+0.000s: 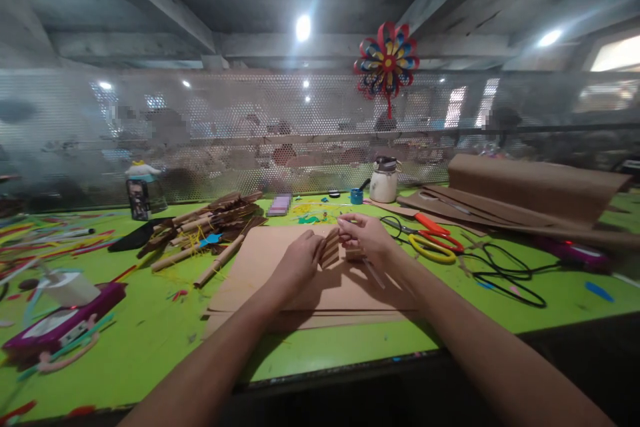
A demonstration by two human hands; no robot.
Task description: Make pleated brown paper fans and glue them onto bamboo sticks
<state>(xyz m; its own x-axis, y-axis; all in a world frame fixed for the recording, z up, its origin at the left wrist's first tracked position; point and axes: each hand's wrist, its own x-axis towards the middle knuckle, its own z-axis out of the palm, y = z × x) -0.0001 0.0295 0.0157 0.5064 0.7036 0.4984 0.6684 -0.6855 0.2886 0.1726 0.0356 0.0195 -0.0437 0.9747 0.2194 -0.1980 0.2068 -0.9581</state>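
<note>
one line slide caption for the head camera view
Left hand grips a small striped brown piece, right hand close beside it, above kraft paper sheets on a green table.

- Worktable (165,333): green top, spanning the lower frame.
- Centre: stacked brown paper sheets (265,280), flat.
- Left of centre: brown paper rolls (203,221), piled.
- Lower left: purple power strip (111,295).
- Right of centre: scissors (440,238); looped black cord (527,275).

This looks like a craft workshop: scissors (433,225), brown paper (530,188) and scraps crowd a green worktable (165,327).
</note>
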